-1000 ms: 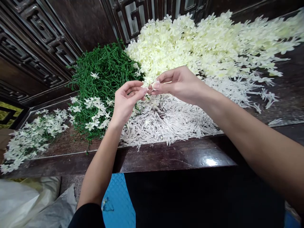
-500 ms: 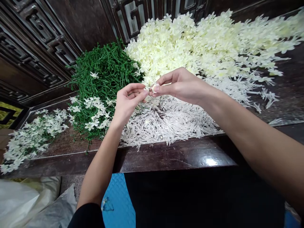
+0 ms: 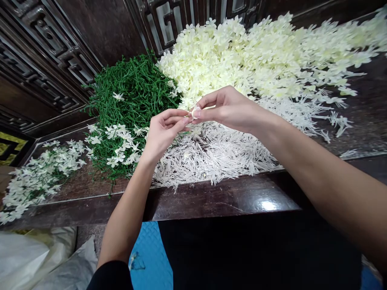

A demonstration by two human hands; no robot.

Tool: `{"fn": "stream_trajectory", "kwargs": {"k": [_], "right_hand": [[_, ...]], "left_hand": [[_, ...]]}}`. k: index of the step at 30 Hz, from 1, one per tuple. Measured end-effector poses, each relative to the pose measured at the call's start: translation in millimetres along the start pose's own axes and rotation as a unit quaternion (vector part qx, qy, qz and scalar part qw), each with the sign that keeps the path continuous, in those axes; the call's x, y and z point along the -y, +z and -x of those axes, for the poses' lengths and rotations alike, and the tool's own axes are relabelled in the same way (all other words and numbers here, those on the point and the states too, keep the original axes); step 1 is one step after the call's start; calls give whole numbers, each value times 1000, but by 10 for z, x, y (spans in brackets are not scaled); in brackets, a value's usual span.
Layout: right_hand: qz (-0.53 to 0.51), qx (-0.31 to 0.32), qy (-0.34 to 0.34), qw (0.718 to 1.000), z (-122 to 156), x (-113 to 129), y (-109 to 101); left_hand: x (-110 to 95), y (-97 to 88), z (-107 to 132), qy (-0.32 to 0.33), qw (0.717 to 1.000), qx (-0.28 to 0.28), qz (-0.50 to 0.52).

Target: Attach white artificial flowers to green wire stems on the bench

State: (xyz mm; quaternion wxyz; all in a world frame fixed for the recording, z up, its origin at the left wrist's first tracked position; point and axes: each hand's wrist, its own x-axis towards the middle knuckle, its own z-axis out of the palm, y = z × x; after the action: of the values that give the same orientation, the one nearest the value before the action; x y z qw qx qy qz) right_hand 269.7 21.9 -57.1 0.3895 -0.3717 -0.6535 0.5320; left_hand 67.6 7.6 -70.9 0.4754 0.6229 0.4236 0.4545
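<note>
My left hand [image 3: 163,131] and my right hand [image 3: 226,108] meet fingertip to fingertip above a dark wooden table [image 3: 211,197]. The right thumb and forefinger pinch a small white flower piece [image 3: 195,111]. The left fingers are curled in a pinch against it; what they grip is too small to make out. Below the hands lies a spread of thin white spiky plastic pieces [image 3: 211,153]. A big heap of cream flower heads [image 3: 256,56] lies behind the right hand, and a pile of green stems [image 3: 133,88] behind the left.
Finished white-flowered green sprigs [image 3: 39,177] lie at the table's left end, more [image 3: 117,141] on the green pile's near side. Carved dark wood panels [image 3: 45,48] rise behind. White plastic bags [image 3: 36,262] and a blue mat [image 3: 151,253] are on the floor below.
The hands have stayed pinched together, shifting only slightly; the left fingers closed a little tighter toward the right fingertips. The view drifted a bit.
</note>
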Motion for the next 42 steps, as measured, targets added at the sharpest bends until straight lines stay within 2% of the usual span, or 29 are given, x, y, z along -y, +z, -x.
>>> {"fn": "stream_trajectory", "kwargs": {"k": [7,12,25,30,37,42], "right_hand": [[60,10,14,998,56,65,8],[98,1,-5,995,76,62,21],[122,-4,-13,992,85,98,45],[150,0,-15,988,95,127,62],[161,-6,-45,986,103,115,65],[164,-8,-67,984,99,93,77]], "left_hand": [[-15,-35,8,40,995,-50,-80],[-15,-33,18,27,997,-31,-66],[-32,-6,21,80,990,-41,-108],[-45,-8,21,100,987,-28,-124],[16,-23,-3,89,992,-30,-83],[88,-15,-29,140,986,-46,-76]]}}
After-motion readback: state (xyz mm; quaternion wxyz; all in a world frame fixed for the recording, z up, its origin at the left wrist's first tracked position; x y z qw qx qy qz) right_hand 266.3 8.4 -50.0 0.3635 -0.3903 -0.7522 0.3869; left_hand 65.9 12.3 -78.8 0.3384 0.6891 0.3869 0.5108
